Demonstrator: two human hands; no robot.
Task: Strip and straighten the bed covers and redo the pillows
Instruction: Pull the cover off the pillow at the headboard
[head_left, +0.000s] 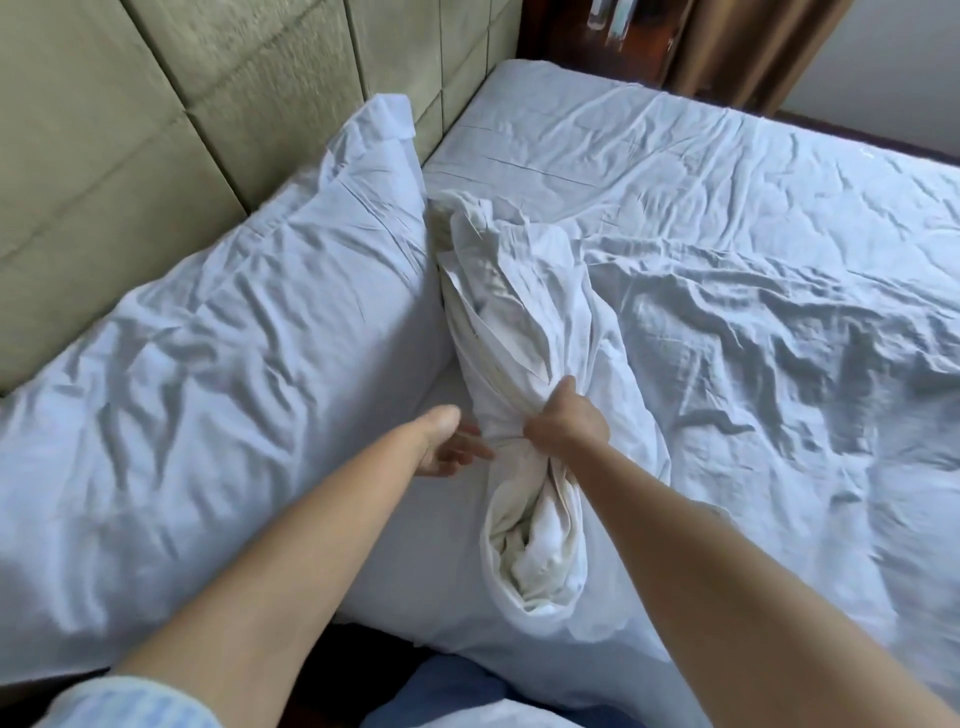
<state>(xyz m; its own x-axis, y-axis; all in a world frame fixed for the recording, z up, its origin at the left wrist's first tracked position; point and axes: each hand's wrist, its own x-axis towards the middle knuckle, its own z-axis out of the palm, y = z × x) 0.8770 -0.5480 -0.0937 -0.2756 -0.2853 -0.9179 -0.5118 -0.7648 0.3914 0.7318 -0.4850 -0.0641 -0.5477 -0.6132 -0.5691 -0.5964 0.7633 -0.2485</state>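
2 pillows lie at the head of a bed whose white sheet (727, 234) is wrinkled all over, bunched into deeper folds toward the right. Behind them stands a padded green headboard (156, 104). The bigger pillow (208, 338), plump in its creased white case, leans against the headboard on the left. Just beside it, the smaller pillow (519, 312) lies lengthwise on the sheet, squeezed narrow, its cream filling showing at the open near end of its case. The right hand (566, 423) clamps its curled fingers on the gathered case. The left hand (449, 449) reaches in with fingers apart, tips touching the cloth.
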